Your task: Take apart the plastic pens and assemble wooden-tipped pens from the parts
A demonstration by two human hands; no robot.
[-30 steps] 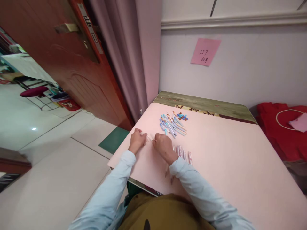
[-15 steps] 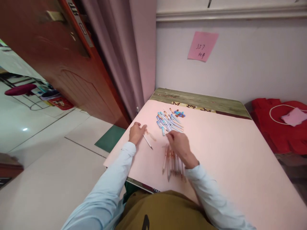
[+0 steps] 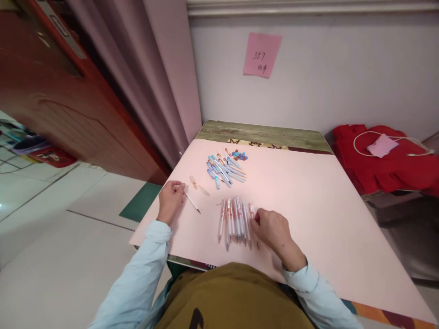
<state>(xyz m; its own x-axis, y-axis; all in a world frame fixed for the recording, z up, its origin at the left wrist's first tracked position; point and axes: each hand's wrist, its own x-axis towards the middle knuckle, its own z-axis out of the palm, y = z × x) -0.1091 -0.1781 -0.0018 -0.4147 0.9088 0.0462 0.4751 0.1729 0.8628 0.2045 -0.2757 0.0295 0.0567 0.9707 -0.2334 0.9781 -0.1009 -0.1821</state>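
Note:
My left hand (image 3: 171, 200) rests by the table's left side, thumb and fingers pinched on the rear end of a thin white pen refill (image 3: 193, 204) with a dark tip. Just beyond it lie a clear tan pen piece (image 3: 193, 181) and a pale one (image 3: 204, 190). Several white pens (image 3: 233, 219) with red marks lie side by side near the front edge. At the right end of this row, my right hand (image 3: 272, 230) is closed on one pen (image 3: 251, 209); its fingertips partly cover it.
Farther back lies a heap of blue and orange pen parts (image 3: 224, 170), beside small blue and brown pieces (image 3: 239, 156). Pale paper covers the table (image 3: 308, 205). A red cloth (image 3: 356, 169) with a cord sits at right; a brown door (image 3: 113, 123) stands at left.
My right hand has moved from between the heap and the pens to the row's right end. My left hand still has the refill. The view has turned rightward.

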